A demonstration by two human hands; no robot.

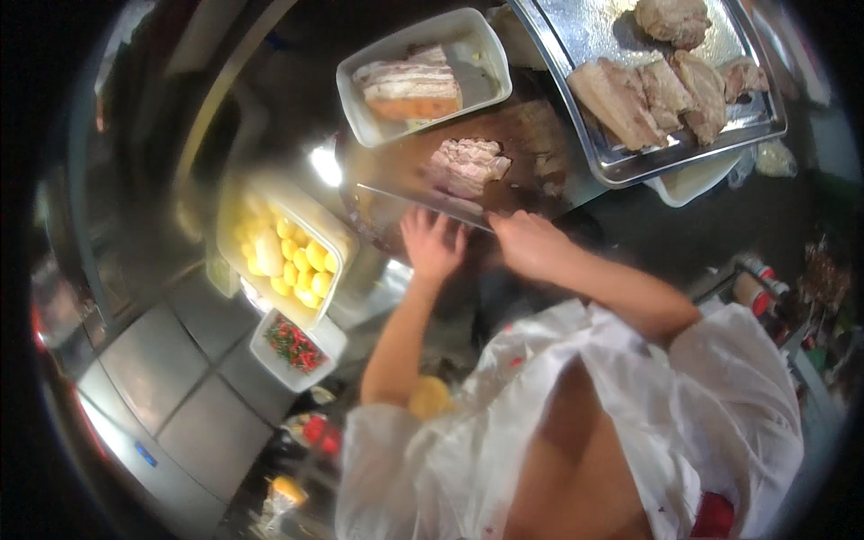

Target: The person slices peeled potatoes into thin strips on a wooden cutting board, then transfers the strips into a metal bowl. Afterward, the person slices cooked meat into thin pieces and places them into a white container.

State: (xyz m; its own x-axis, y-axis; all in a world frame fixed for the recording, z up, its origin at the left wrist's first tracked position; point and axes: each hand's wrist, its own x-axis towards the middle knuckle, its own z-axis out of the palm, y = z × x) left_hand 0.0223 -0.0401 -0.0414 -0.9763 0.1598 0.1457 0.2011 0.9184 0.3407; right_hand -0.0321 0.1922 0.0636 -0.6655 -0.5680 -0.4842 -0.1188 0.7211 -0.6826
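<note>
My right hand [530,244] is closed around the handle end of a knife, whose long blade [425,204] points left across the near part of a round brown cutting board [398,162]. Just beyond the blade lies a pile of sliced pale meat [470,165] on the board. My left hand [433,244] is on the near side of the blade, fingers spread, over the board's near edge; whether its fingertips touch the blade or board is unclear. Nothing shows in its grasp. The knife handle is hidden by my right hand.
Beyond the board stands a white tub [503,74] with a layered pork slab. A metal tray [611,177] at the back right holds large meat pieces. At left are a tub [341,260] of yellow round pieces and a small container [270,364] of chopped red and green pieces.
</note>
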